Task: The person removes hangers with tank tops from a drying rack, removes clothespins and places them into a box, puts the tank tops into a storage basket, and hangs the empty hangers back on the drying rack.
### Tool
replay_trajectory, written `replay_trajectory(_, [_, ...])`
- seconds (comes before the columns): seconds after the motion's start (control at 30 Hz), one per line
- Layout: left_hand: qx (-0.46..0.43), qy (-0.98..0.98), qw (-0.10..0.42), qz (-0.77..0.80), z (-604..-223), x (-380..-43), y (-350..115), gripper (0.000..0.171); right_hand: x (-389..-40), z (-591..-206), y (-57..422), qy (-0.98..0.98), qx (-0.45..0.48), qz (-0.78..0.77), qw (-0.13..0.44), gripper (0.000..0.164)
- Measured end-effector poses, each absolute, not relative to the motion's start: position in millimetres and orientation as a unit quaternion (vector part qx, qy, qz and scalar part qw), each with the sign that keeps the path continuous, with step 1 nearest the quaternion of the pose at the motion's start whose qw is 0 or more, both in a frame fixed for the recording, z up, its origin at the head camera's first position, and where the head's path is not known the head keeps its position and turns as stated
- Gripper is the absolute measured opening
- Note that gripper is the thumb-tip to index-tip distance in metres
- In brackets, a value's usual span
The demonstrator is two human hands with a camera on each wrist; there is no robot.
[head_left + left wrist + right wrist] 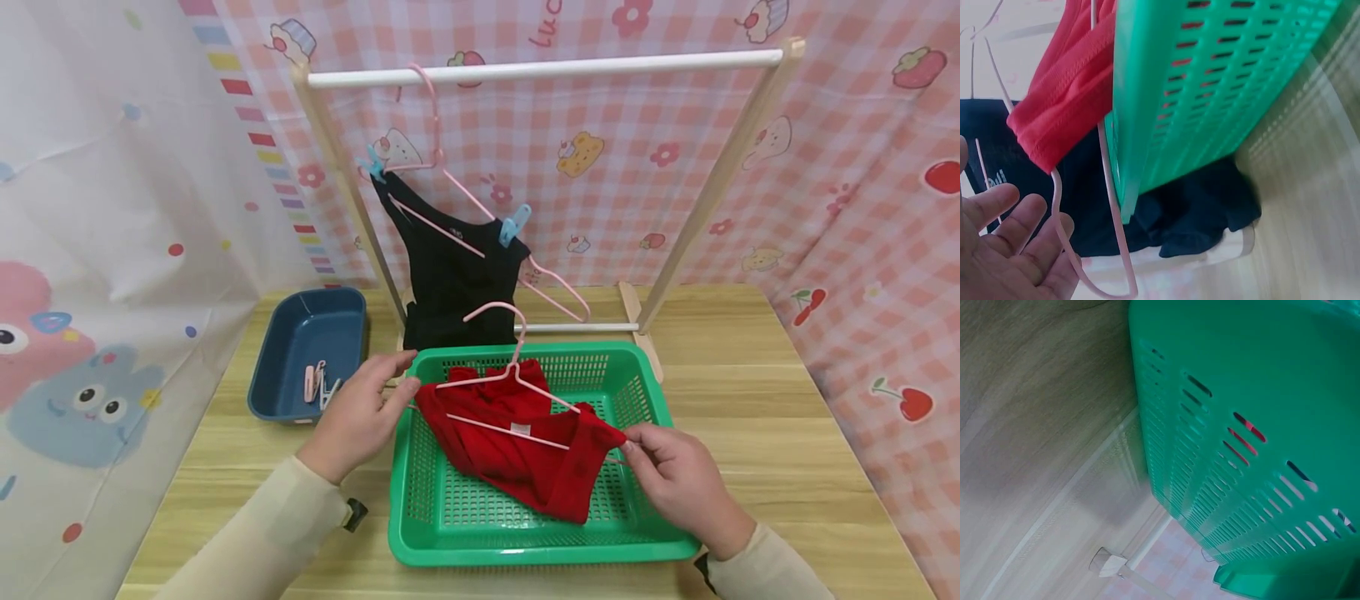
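Note:
A red tank top (495,450) with a white neck label lies over a green basket (420,533), threaded on a pink hanger (514,367) whose hook points up. My right hand (686,483) pinches the top's right shoulder strap above the basket's right rim. On the other side, my left hand (363,412) is at the left strap, thumb and fingers apart. In the left wrist view, the hanger's looped end crosses in front of the extended fingers of the left hand (1019,250). The right wrist view shows the basket's outer wall (1241,381), and the right hand is not seen there.
Behind the basket stands a rack with a white rod (555,70). From it hangs a black tank top (457,258) on a pink hanger, with blue clothespins (514,225) at its straps. To the left, a dark blue tray (307,321) contains clothespins (311,383).

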State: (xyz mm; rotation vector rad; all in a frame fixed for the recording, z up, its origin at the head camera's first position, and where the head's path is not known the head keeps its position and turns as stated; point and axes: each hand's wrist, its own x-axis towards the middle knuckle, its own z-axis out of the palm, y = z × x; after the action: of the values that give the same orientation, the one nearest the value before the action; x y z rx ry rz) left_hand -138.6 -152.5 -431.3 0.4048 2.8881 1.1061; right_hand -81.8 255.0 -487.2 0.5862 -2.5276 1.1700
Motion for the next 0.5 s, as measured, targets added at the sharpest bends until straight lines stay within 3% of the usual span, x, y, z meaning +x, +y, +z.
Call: replay_trajectory(0.5, [0.163,0.942,0.005,0.294,-437,-136,-141,0.054,-82,-486,254,-0.873,0.207,0.413,0.157,0.027])
